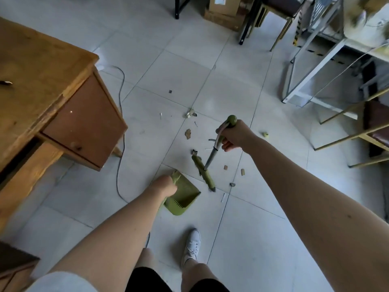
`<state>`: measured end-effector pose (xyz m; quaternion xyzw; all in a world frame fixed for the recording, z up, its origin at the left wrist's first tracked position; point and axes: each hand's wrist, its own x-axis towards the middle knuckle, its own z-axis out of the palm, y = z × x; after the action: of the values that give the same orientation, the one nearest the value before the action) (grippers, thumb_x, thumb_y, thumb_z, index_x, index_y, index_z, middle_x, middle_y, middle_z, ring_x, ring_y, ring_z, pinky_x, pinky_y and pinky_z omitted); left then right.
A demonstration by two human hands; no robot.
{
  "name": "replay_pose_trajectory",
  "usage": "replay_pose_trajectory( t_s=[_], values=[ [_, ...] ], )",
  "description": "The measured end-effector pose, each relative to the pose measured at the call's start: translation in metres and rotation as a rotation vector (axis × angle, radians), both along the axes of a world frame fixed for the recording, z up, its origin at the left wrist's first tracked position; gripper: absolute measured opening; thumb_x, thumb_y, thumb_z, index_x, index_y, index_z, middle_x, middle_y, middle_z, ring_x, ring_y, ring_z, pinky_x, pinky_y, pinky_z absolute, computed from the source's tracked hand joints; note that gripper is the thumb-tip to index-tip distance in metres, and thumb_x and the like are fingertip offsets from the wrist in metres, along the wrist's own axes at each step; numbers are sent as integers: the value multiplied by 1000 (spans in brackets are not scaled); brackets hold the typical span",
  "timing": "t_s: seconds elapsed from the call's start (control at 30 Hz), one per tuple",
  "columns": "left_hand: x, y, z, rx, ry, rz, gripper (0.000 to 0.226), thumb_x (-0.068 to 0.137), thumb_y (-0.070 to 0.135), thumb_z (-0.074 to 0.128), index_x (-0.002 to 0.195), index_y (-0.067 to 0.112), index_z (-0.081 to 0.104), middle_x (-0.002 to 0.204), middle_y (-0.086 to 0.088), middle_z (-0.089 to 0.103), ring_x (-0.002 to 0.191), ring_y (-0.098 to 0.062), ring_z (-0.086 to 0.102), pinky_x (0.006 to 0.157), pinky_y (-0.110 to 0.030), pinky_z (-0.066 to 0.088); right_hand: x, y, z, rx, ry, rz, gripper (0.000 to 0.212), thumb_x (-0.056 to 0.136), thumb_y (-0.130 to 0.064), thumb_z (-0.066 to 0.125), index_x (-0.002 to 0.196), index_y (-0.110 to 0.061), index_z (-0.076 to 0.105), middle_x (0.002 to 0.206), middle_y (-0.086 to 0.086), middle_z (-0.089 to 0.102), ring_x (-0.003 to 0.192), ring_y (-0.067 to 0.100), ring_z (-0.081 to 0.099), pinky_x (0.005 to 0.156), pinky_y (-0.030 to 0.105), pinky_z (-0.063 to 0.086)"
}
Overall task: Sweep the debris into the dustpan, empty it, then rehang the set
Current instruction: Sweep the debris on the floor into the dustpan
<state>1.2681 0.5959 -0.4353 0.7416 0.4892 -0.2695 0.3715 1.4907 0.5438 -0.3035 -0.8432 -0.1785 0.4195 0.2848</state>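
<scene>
My right hand (pixel 233 135) grips the top of the green broom handle (pixel 221 135), whose grey shaft runs down to the green broom head (pixel 203 172) on the tiled floor. My left hand (pixel 165 185) holds the handle of the green dustpan (pixel 185 197), which rests on the floor just left of the broom head, its mouth facing the bristles. Several bits of debris lie scattered around the broom: a crumpled scrap (pixel 190 113), a brown chip (pixel 188 133), small wooden pieces (pixel 242 172) and a green bit (pixel 265 134).
A wooden desk (pixel 42 81) with a drawer stands at the left, a grey cable (pixel 120 102) trailing beside it. Metal-framed chairs (pixel 357 131) and a white frame (pixel 305 81) fill the right; cardboard boxes (pixel 225 11) sit at the back. My white shoe (pixel 192 245) is below the dustpan.
</scene>
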Motion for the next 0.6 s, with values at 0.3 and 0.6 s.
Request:
replay_pose_trajectory(
  t_s=[0.3, 0.6],
  values=[
    [-1, -46, -6, 49, -20, 18, 41, 89, 18, 60, 123, 2, 45, 119, -16, 58, 107, -31, 58, 85, -36, 50, 14, -26, -17, 57, 138, 5, 12, 94, -9, 60, 84, -7, 66, 71, 10, 66, 65, 27, 64, 76, 41, 60],
    [-9, -66, -16, -49, 9, 163, 61, 95, 28, 53, 141, -7, 30, 134, -21, 52, 119, -32, 54, 93, -35, 47, 2, -48, -15, 153, 233, -23, 4, 90, -1, 63, 94, -1, 64, 83, 24, 66, 61, 27, 70, 58, 32, 61]
  ],
)
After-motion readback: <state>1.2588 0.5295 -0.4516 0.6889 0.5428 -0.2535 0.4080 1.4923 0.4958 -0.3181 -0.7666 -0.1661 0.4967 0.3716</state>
